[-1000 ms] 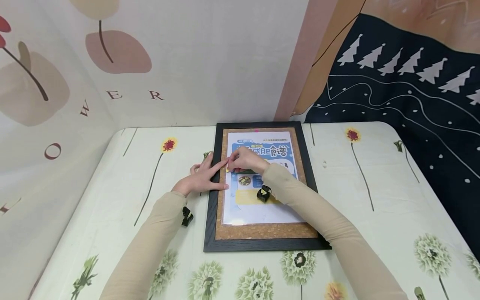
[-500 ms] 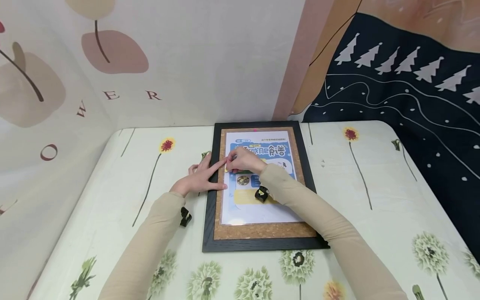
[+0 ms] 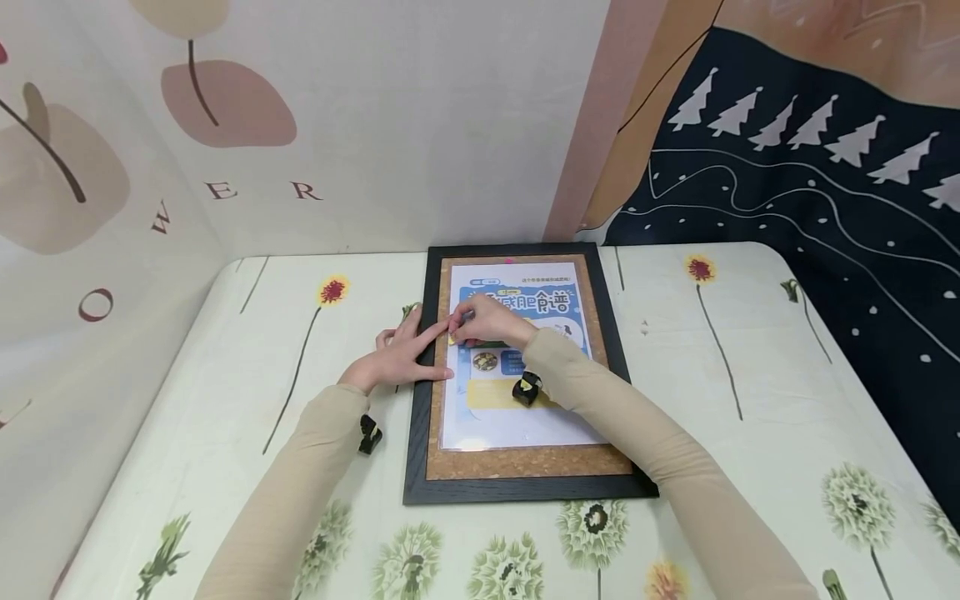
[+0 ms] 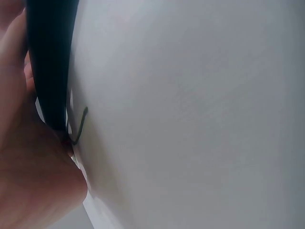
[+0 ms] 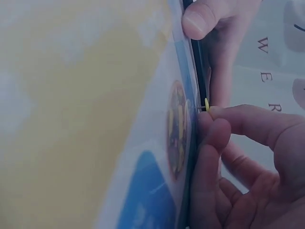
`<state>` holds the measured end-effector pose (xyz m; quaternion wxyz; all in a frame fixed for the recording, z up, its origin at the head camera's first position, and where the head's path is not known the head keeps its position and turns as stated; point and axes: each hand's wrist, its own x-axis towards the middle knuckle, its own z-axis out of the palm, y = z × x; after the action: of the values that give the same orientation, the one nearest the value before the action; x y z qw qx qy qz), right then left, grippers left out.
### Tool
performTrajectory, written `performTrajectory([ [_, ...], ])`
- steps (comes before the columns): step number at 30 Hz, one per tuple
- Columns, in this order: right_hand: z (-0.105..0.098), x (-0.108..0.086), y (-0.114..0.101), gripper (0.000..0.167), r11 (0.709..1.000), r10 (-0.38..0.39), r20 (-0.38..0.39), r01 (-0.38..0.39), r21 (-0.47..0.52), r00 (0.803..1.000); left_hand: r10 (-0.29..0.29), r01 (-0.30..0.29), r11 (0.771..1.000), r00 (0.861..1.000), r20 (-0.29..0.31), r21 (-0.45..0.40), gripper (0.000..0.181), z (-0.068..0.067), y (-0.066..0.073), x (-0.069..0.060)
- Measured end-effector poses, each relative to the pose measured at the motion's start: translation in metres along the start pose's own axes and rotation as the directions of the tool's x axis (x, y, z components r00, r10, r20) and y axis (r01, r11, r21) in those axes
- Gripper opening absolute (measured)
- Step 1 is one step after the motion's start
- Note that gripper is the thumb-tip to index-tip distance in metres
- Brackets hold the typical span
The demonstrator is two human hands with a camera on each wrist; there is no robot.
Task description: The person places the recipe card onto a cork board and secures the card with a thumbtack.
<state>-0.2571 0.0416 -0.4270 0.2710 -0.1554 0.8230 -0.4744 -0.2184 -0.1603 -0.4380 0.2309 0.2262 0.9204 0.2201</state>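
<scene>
A corkboard (image 3: 525, 465) in a black frame (image 3: 525, 490) lies on the table with a printed poster (image 3: 517, 427) over it. My left hand (image 3: 397, 360) spreads across the frame's left side, its thumb and forefinger reaching the poster's left edge. Beside that forefinger, my right hand (image 3: 495, 320) pinches a yellow thumbtack (image 5: 207, 104) between thumb and forefinger. In the right wrist view the tack's metal shaft shows, pointing toward the poster at its left edge; how deep the tip sits cannot be told. The left wrist view shows part of my left hand (image 4: 38, 186) against the frame.
A pink pin (image 3: 509, 261) marks the poster's top edge. The tablecloth (image 3: 780, 375) has printed flowers. A pale wall cloth (image 3: 420, 125) hangs right behind the table, with a dark tree-patterned cloth (image 3: 795, 192) at the right.
The head view has shifted slightly, so the scene sits a little further left. Both hands keep their places at the poster's left edge, with the right still pinching there.
</scene>
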Motion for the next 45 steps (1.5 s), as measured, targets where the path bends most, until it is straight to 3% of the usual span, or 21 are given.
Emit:
performTrajectory([
  [7,-0.0037,-0.0013,0.0045,0.006,0.994,-0.021,0.031,0.018,0.107,0.999,0.000,0.000,1.000,1.000,-0.002,-0.008,0.091,-0.0001,0.0004,-0.0002],
  [20,0.0007,0.0003,0.0041,0.006,0.998,-0.060,-0.021,0.060,0.008,0.998,-0.007,0.007,1.000,1.000,-0.004,-0.003,0.092,-0.0009,0.0005,-0.0010],
  [30,0.0009,-0.0005,0.0052,0.004,0.998,-0.037,-0.029,0.038,0.045,0.999,-0.002,0.002,1.000,1.000,0.004,0.004,0.091,0.0005,-0.0008,0.0001],
  [45,0.0020,-0.0003,0.0020,0.008,0.998,-0.025,-0.018,0.024,-0.054,1.000,-0.009,0.009,1.000,1.000,0.010,-0.002,0.092,0.0007,-0.0002,0.0011],
])
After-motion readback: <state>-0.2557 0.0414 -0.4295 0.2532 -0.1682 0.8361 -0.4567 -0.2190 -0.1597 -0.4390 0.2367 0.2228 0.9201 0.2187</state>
